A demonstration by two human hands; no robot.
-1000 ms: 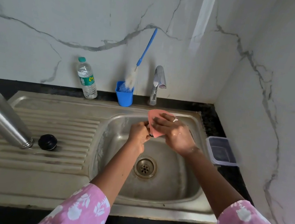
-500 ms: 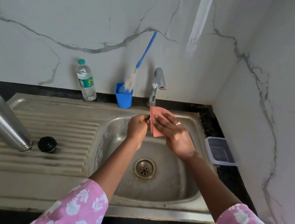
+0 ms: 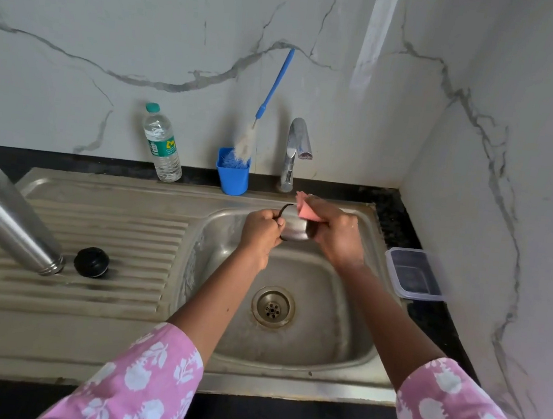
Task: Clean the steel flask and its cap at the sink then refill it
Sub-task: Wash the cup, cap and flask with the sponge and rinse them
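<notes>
- Your two hands are together above the basin of the one sink (image 3: 283,379), just in front of the single tap (image 3: 295,149).
- Your left hand (image 3: 260,230) grips one steel cap (image 3: 295,228). The fingers are curled tight at its left side, where a thin black loop runs round the cap.
- Your right hand (image 3: 334,236) holds one pink pad (image 3: 306,209). The fingers are closed round it and the pad touches the upper right edge of the cap.
- One steel flask (image 3: 9,216) is well apart from your hands, on the ribbed drainboard (image 3: 111,225) at the left. It is tilted, with the mouth down on the ribs and the base raised toward the left edge.
- One round black stopper (image 3: 91,261) lies on the ribs, just beside the mouth of the flask and not touching it.
- One drain (image 3: 272,307) is in the floor of the basin, below your hands.
- At the back wall there are one plastic water bottle (image 3: 162,148) with a green cap, standing upright, and one blue cup (image 3: 232,176) beside the tap.
- One bottle brush (image 3: 276,81) with a blue handle stands in the cup and leans to the right.
- One clear lidded box (image 3: 412,274) is on the dark counter, to the right of the sink.
</notes>
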